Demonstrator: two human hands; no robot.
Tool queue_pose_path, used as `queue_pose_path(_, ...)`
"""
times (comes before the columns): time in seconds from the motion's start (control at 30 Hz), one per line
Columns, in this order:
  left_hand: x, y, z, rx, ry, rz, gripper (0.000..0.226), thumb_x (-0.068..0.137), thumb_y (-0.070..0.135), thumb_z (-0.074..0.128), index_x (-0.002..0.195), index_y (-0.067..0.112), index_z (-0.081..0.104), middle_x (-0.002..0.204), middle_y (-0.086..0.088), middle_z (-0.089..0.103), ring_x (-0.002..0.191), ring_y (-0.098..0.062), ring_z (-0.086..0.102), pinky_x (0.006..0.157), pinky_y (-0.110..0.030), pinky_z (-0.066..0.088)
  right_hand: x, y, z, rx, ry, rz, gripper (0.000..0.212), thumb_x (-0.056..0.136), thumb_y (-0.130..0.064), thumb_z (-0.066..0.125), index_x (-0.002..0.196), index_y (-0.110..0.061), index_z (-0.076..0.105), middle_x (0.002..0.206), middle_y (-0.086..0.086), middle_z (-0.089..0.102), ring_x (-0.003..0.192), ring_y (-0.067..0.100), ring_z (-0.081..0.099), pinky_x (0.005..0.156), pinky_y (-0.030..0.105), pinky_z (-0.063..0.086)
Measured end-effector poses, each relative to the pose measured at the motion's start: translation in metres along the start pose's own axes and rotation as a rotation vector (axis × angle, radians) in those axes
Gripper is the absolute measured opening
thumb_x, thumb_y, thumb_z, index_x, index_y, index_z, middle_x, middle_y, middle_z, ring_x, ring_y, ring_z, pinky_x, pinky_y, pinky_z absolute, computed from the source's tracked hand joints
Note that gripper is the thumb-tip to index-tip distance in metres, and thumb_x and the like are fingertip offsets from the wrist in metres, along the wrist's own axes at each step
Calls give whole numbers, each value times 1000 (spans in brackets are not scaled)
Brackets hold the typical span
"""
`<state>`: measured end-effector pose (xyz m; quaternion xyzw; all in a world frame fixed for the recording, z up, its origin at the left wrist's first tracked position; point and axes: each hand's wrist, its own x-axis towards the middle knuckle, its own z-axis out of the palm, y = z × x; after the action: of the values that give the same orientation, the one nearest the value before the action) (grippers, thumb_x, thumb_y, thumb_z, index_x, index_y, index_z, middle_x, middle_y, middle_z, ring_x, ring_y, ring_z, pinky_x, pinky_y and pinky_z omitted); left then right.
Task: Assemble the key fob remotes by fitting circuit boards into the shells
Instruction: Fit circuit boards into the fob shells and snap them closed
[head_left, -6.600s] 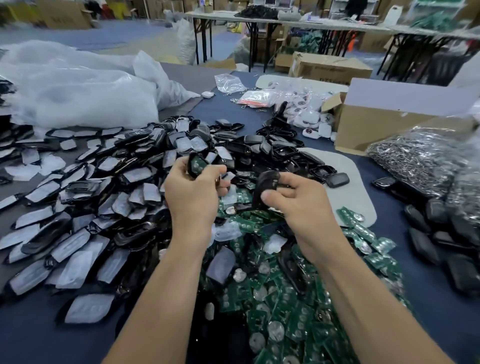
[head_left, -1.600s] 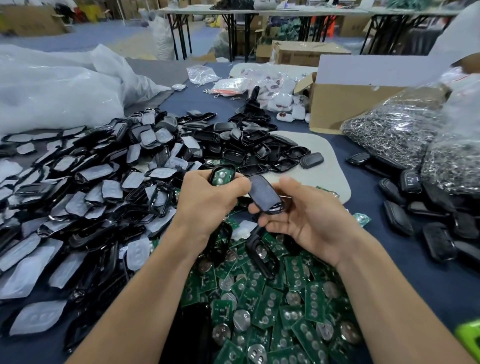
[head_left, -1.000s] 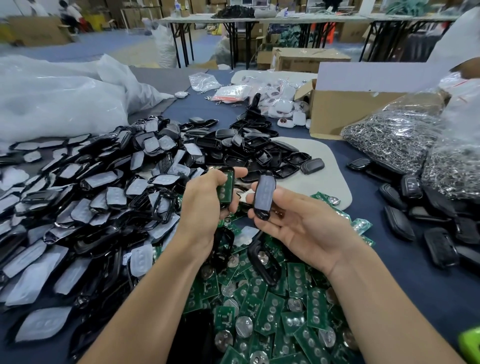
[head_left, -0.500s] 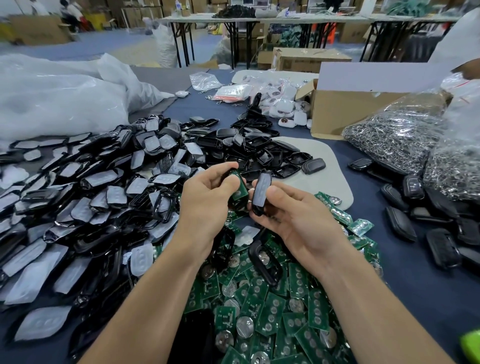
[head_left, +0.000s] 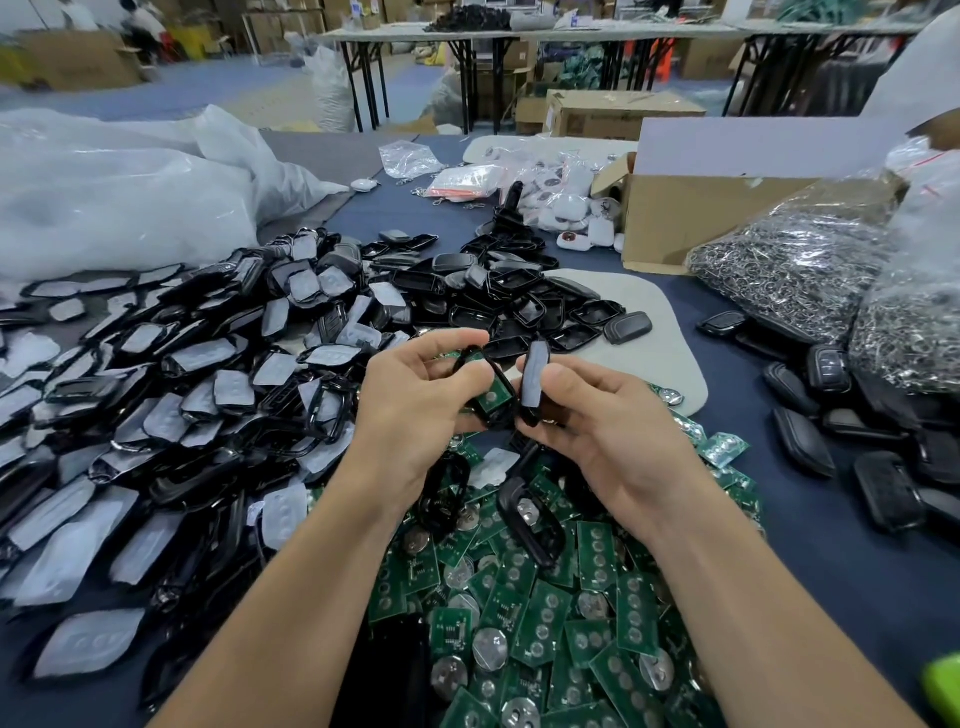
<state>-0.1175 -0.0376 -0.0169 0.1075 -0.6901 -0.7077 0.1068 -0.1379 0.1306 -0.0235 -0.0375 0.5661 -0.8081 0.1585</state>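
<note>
1. Working at a dark blue bench (head_left: 831, 571) in a warehouse hall, with folding tables (head_left: 395, 35) behind. Logging on it: a heap of circuit boards (head_left: 545, 597) nearest, padded shell frames (head_left: 182, 389) spreading left, open shell halves (head_left: 519, 301) beyond, a cardboard box (head_left: 701, 218) and bagged metal rings (head_left: 805, 270) to the right.
2. Gripping with the left hand (head_left: 415, 410) a black shell frame (head_left: 491, 418) with a green board (head_left: 488, 397) seated inside, curling thumb and fingers round its rim. Holding it in the air above the board heap.
3. Pinching with the right hand (head_left: 613, 436) a black cover half (head_left: 535, 379), pressing the thumb on the near side and wrapping the fingers behind.
4. Placing the cover half just to the right of the loaded frame: apart at the far ends, nearly meeting at the near ends; not resolving contact there.
5. Reading both long axes as running away from the body and upward, roughly parallel. Seeing the cover half on edge and the frame tilted, board face turned right, toward the cover half. Not resolving the cover's inner face from its outer.
6. Judging the closing step as not yet done: needing to swing the cover half leftward onto the board face, lining up the ends along the shared axis before pressing. Rating both hands as equally near the joint.
</note>
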Motion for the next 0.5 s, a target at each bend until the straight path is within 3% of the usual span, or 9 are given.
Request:
queue_pose_path(0.13,-2,-3,3,160,59,117,28,86,13,78,100,37,80,84,-15,79,78,-42,76,68,-58,65,1,4,1,-102,14,-34,16,97,-11,69,109,-9,79,114,21,75,97,24,71,89,42,63)
queue_pose_path(0.17,-2,-5,4,220,79,151,29,85,16,78,99,41,79,82,-11,79,75,-41,74,68,-55,65,1,6,2,-121,21,-45,17,96,-9,69,111,-7,78,114,22,74,97,27,72,90,45,63)
queue_pose_path(0.27,-4,-6,8,354,156,224,33,85,18,78,94,50,77,75,16,77,60,-13,72,59,-25,61,1,13,5,-198,31,-106,16,93,-9,74,107,-12,80,106,19,77,99,31,75,88,49,63)
queue_pose_path(0.3,-5,-7,9,369,166,226,34,87,18,78,94,51,76,75,19,76,58,-9,71,57,-23,59,0,15,6,-256,36,-139,17,90,-13,77,106,-16,81,101,13,79,99,31,75,88,50,63)
queue_pose_path(0.43,-4,-10,9,285,125,169,31,98,12,69,110,39,79,92,13,80,85,-10,77,80,-42,65,2,19,10,-360,63,-207,25,75,-31,80,100,-28,82,93,0,80,86,24,78,80,51,64)
queue_pose_path(0.5,-5,-11,11,263,90,167,31,103,12,62,114,36,79,94,11,81,89,-15,78,80,-45,65,3,20,10,-371,98,-220,28,69,-36,81,97,-31,82,89,0,80,81,25,78,78,51,65)
